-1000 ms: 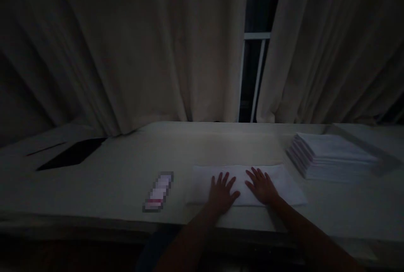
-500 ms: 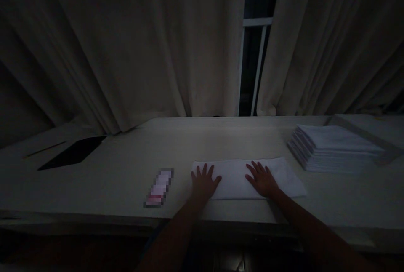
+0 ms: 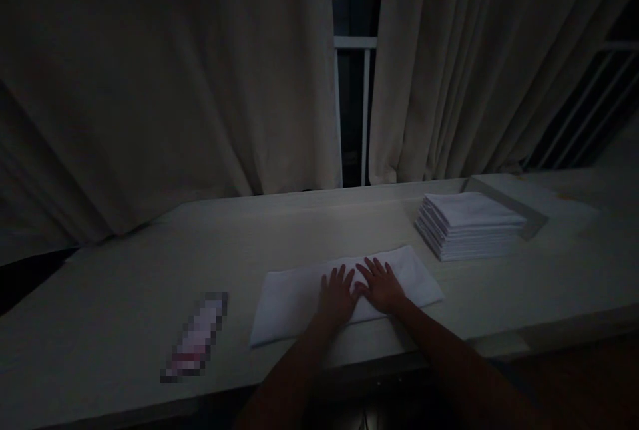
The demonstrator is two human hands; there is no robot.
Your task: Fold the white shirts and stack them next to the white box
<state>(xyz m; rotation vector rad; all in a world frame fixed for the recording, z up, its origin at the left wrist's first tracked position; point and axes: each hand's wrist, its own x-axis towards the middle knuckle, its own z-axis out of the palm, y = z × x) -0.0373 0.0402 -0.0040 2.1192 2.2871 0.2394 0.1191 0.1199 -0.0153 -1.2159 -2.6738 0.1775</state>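
Both hands lie flat and open at lower centre of the head view, left hand and right hand side by side, gripping nothing, pressing a folded white cloth near the table front edge. Bare tabletop spreads leftward; a towel stack sits right.

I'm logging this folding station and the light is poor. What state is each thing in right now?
Long white cloth: folded into a strip, flat on the table.
Stack of white folded cloths: neatly piled, untouched.
Beige curtains: drawn, with a gap between them.
Left hand: flat on the cloth, fingers spread.
Right hand: flat on the cloth, beside the left.
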